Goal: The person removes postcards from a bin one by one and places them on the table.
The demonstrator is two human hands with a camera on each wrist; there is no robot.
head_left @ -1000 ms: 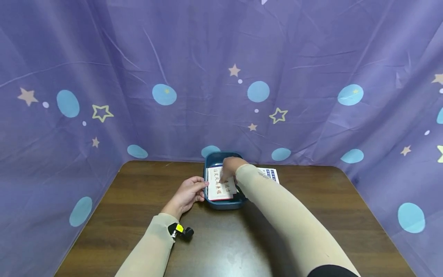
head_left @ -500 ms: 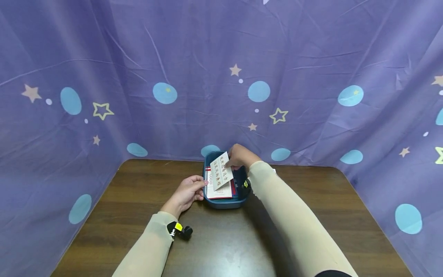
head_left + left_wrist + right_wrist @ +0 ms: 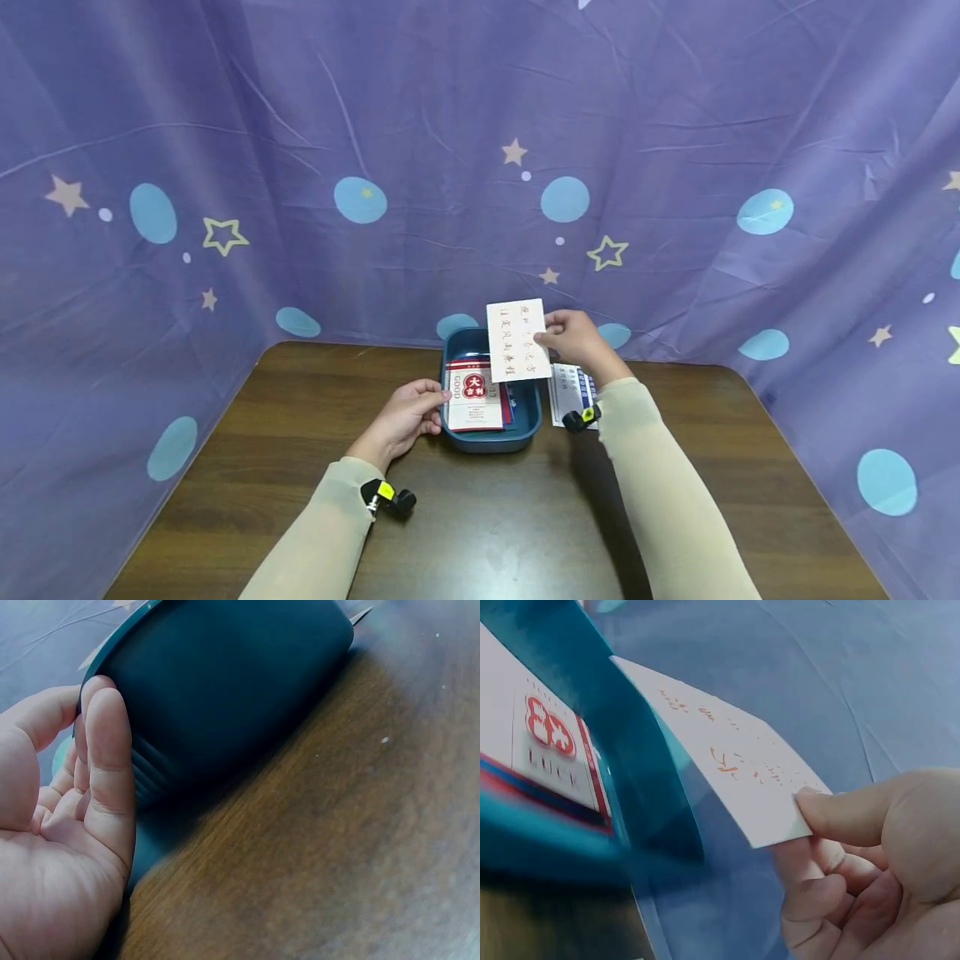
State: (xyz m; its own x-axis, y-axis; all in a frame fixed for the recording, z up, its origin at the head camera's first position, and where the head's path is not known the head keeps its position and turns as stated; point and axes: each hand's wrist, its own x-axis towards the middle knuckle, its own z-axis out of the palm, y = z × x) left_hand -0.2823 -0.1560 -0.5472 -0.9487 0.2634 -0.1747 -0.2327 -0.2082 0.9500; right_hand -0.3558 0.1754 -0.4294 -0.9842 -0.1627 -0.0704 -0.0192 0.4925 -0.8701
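Note:
My right hand point(image 3: 576, 340) pinches a white card point(image 3: 517, 342) with handwritten-looking characters between thumb and fingers. The card is raised over the right back part of a dark blue plastic box point(image 3: 493, 446). In the right wrist view, the card point(image 3: 727, 757) tilts beside the box wall point(image 3: 656, 795). At the box's left side, my left hand point(image 3: 405, 421) grips the rim, thumb over the edge. The left wrist view shows that hand point(image 3: 67, 795) against the box's outer wall point(image 3: 232, 682). Inside the box lies a white card with a red round emblem point(image 3: 474, 386), above other cards.
Right of the box, white cards with blue print point(image 3: 570, 387) lie on the brown wooden table point(image 3: 465, 525), partly behind my right wrist camera point(image 3: 581, 419). A purple patterned curtain point(image 3: 420, 275) hangs behind the table.
My right hand has lifted the handwritten card out of the box and moved it up and right. The red-emblem card beneath is now uncovered. The left hand has stayed at the rim.

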